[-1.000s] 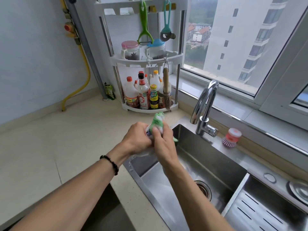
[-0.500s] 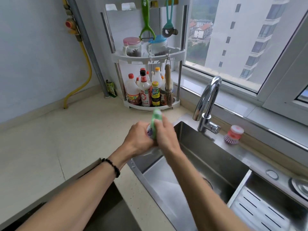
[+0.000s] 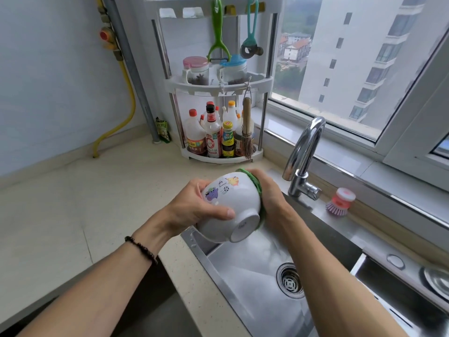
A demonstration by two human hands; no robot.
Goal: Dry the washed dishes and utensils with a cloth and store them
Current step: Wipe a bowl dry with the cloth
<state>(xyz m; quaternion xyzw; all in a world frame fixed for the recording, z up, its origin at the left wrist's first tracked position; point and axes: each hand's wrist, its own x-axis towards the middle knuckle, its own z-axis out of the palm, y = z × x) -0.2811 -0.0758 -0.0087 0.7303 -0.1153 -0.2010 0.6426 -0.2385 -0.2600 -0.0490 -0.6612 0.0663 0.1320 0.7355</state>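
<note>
White ceramic bowl with cartoon stickers (image 3: 228,205) is tipped on its side over the near corner of the stainless steel sink (image 3: 255,283), foot facing me. My left hand (image 3: 194,205) has its fingers wrapped round the outside, and my right hand (image 3: 272,193) presses a green cloth (image 3: 255,183) against the rim, fingers curled on it.

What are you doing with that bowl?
A person holds a white cartoon bowl over the sink. The left hand grips its side, with the bottom tipped toward the camera. The right hand presses a green cloth against its open side, wiping it. The tap isn't running.
</note>
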